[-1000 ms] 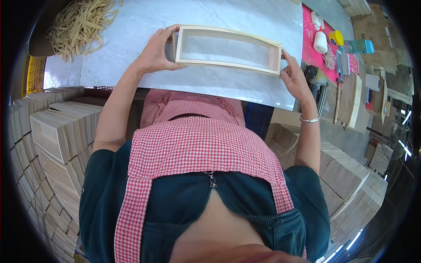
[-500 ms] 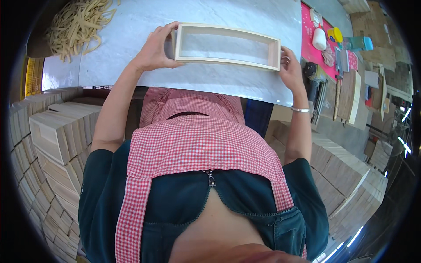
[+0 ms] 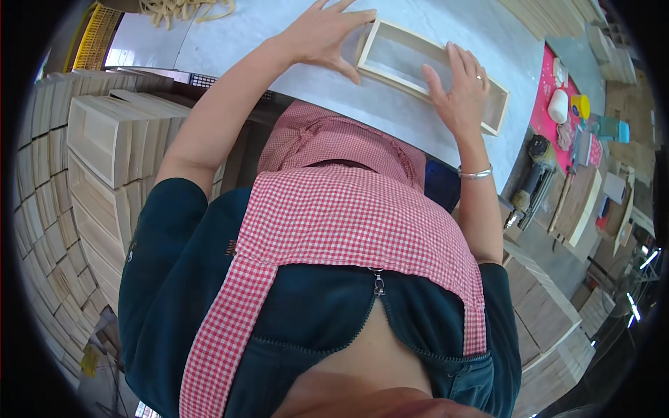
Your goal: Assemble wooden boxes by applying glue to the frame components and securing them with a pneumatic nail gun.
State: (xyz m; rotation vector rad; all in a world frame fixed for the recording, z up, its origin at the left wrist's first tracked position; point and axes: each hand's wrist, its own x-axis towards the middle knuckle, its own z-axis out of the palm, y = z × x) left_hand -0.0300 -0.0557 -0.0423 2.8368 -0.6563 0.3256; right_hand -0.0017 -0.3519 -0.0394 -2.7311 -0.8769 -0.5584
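Note:
A shallow, pale wooden rectangular frame [image 3: 394,78] rests at a slant on the light tabletop, its right end nearer to me. My left hand [image 3: 317,35] is spread around the frame's left end. Its fingertips are at the far corner and its thumb is beside the near corner, with a gap at the palm. Across the right part of the frame lies my right hand [image 3: 463,90], fingers stretched and thumb apart. It covers part of the near long side. I cannot tell how firmly either hand touches the wood.
Stacked wooden boxes [image 3: 97,139] stand at left, below a yellow crate [image 3: 97,38]. Tan strips [image 3: 178,10] lie at the far left. On a pink sheet at right are a white bottle [image 3: 557,106] and yellow container [image 3: 580,106]. A nail gun-like tool [image 3: 533,174] is nearer me.
My right hand has left the frame's right end and now lies over its near side. My left hand's fingers have spread. The whole view has turned, so the frame appears slanted.

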